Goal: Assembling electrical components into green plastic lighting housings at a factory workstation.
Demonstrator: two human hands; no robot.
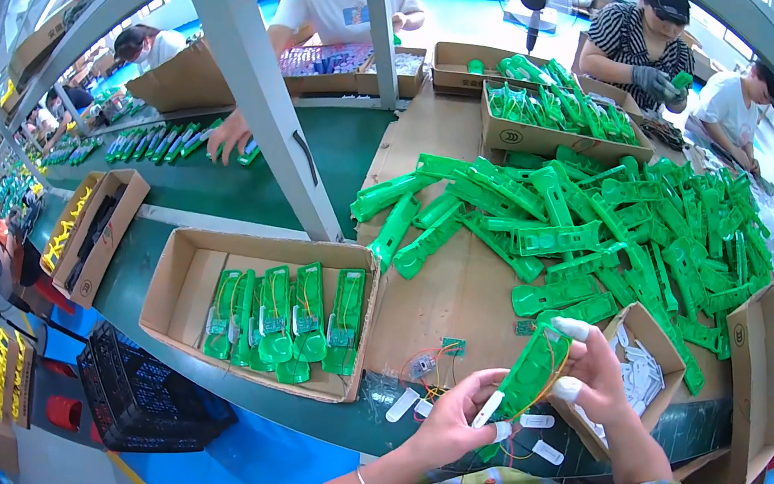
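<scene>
Between my two hands is a green plastic housing (535, 372), tilted, with thin red and yellow wires running along it. My left hand (451, 424) grips its lower end, and a small white plastic piece (487, 410) shows at that thumb and fingers. My right hand (598, 373) pinches the upper end; white covers sit on its thumb and a fingertip. White oblong pieces (547, 452) lie on the table just beneath. A small circuit board (422, 366) with wires rests beyond my left hand. Next to my right hand stands a cardboard box of white pieces (643, 374).
Left of centre, an open cardboard box (173, 286) holds several wired green housings. A large heap of green housings (598, 229) spreads at right over flat cardboard. A metal post (270, 108) rises from the table. A black crate (143, 392) stands at left. Co-workers sit across the table.
</scene>
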